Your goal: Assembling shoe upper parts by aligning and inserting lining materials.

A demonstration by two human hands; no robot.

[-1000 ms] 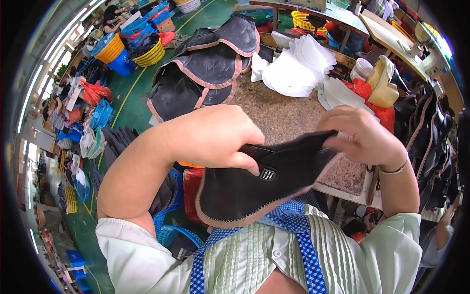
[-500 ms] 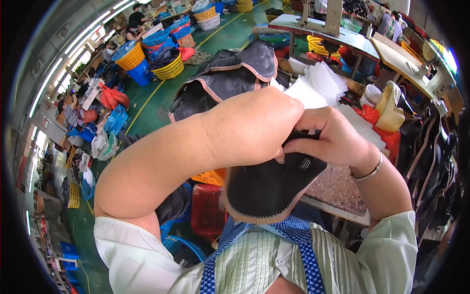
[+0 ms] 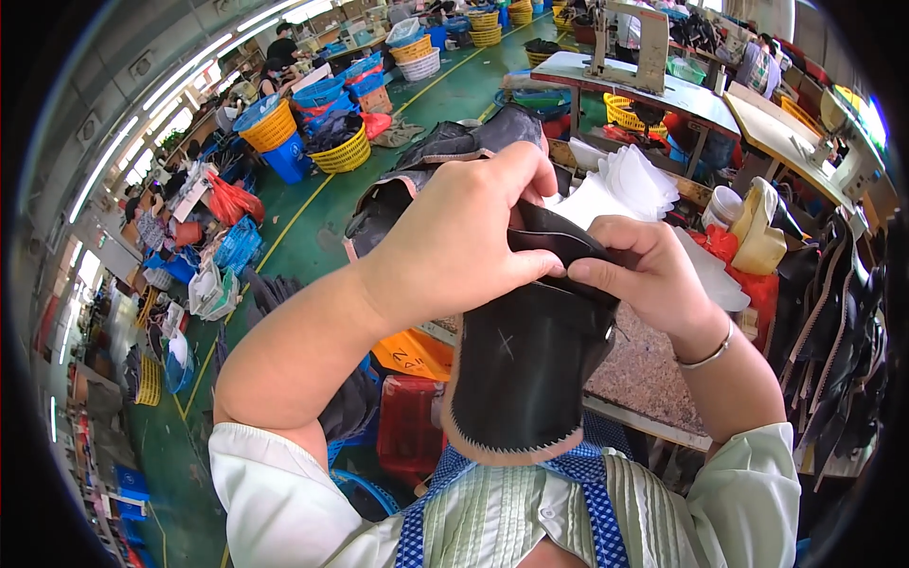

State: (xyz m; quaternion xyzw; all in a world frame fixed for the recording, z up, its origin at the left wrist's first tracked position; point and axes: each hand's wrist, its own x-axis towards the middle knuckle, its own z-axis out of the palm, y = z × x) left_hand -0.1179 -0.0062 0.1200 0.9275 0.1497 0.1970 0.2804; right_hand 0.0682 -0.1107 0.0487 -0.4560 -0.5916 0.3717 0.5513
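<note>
In front of my chest hangs a black leather boot upper (image 3: 519, 374) with a tan, zigzag-cut lower edge and a pale cross mark on its face. My left hand (image 3: 473, 227) pinches its upper rim, thumb outside and fingers reaching behind. Close beside it, my right hand (image 3: 649, 270) grips the same rim between thumb and curled fingers. Between the hands the opening gapes, showing dark folds inside. Beyond my left hand lie more black leather pieces (image 3: 445, 147) with tan edges. White translucent sheets (image 3: 630, 185) are fanned out past my right hand.
A speckled work board (image 3: 649, 374) lies under my right forearm. Black pieces with tan edges (image 3: 824, 312) hang at the right. A red crate (image 3: 409, 417) and an orange bag (image 3: 414, 353) sit low at left. Sewing tables (image 3: 653, 90) stand ahead; baskets (image 3: 343, 151) line the floor.
My left hand has drawn back to the left and turned, uncovering the rim. The boot upper has turned to show a cross-marked face, and its top now gapes.
</note>
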